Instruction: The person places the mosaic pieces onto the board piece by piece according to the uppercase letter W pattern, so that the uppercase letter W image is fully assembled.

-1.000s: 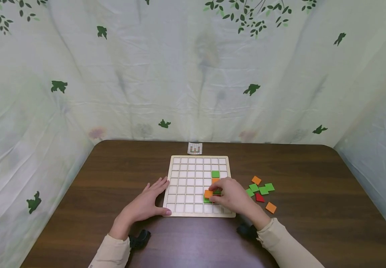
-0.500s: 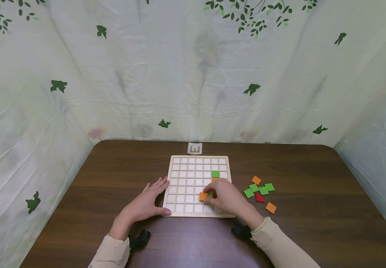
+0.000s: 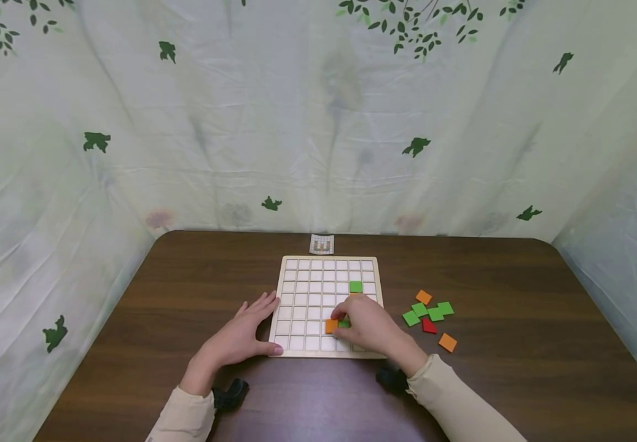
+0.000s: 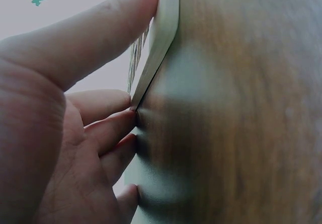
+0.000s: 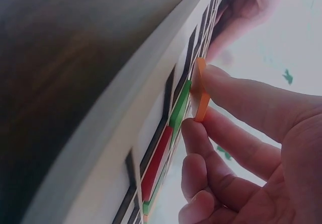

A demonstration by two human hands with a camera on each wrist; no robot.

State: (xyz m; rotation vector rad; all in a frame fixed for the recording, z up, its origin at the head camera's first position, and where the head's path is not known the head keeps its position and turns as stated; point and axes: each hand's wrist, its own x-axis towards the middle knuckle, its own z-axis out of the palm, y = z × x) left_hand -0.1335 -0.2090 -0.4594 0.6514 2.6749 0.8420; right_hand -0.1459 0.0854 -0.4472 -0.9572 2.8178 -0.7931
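Note:
A pale grid board [image 3: 296, 260] with white squares lies on the table. Between thumb and fingertips my right hand [image 3: 370, 325] pinches an orange square tile [image 3: 332, 326], tilted on edge close over the board in the right wrist view. Right beside it sits a green tile [image 5: 180, 110] in the grid, followed by a red tile [image 5: 157, 163]. Farther up the board is another green tile [image 3: 355, 286]. My left hand [image 3: 243, 331] lies spread at the board's left side, fingertips along the edge and thumb on the near corner.
Right of the board lie several loose tiles: green [image 3: 435, 314], orange [image 3: 447, 342] and red [image 3: 429, 326]. A small printed pattern card [image 3: 322, 244] lies behind the board on the brown table [image 3: 213, 264]. A pale leaf-print curtain [image 3: 296, 123] hangs beyond.
My right hand has moved a little left and toward me over the board, carrying the orange tile past the green one. The left hand has stayed in place.

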